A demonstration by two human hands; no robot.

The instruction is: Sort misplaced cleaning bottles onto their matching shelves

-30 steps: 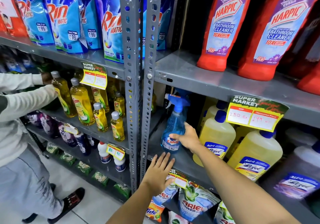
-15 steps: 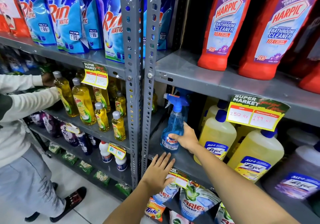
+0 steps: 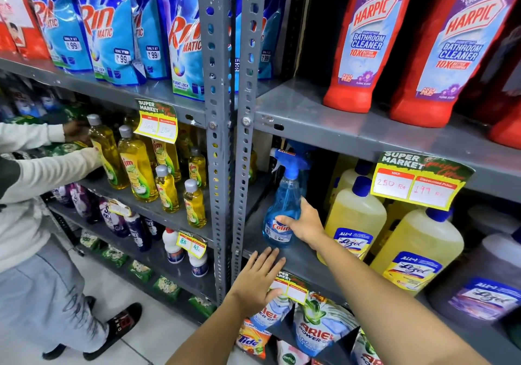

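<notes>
A blue Colin spray bottle (image 3: pixel 283 204) stands upright on the grey middle shelf (image 3: pixel 304 260), left of several yellow Lizol bottles (image 3: pixel 355 218). My right hand (image 3: pixel 306 225) wraps around the lower body of the spray bottle, thumb across its label. Flat on the front edge of the same shelf rests my left hand (image 3: pixel 258 278), fingers spread and holding nothing. Red Harpic bathroom cleaner bottles (image 3: pixel 363 43) stand on the shelf above.
A grey slotted upright (image 3: pixel 225 139) splits the two shelf bays. Yellow Vim dish-liquid bottles (image 3: pixel 138 167) fill the left bay, where another person (image 3: pixel 25 195) handles one. Rin pouches (image 3: pixel 112 35) line the top left; Ariel and Tide packs (image 3: pixel 313 328) sit below.
The view has shifted slightly. My right hand stays on the spray bottle and my left hand stays on the shelf edge.
</notes>
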